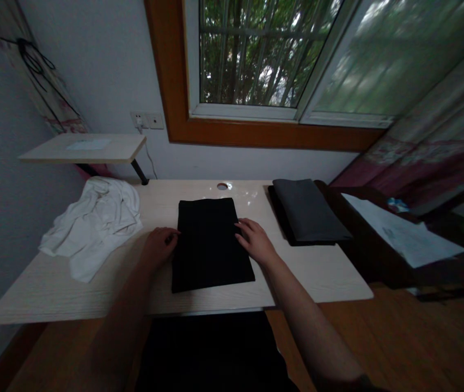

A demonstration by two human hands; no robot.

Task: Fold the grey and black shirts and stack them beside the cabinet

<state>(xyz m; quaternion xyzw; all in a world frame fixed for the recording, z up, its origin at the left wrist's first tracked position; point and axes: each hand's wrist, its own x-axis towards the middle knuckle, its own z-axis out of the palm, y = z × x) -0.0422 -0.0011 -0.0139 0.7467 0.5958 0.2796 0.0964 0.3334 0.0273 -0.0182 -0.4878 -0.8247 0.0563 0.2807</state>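
Observation:
A black folded cloth (211, 245), neat and rectangular, lies flat on the pale wooden desk (305, 277) in front of me. My left hand (160, 246) is at its left edge, fingers loosely bent and the fingertips touching the border. On the opposite side, my right hand (254, 239) has its fingers apart, with the tips resting on the right edge. Farther right lies a stack with a dark grey folded cloth (309, 209) on top of black ones. A crumpled white cloth (97, 218) is heaped at the desk's left side.
A small raised shelf (89, 148) on black legs stands at the back left. Near the desk's back edge is a round cable hole (223, 186). Beyond the right end, papers (403, 231) lie on a dark surface. A window (273, 60) is behind the desk.

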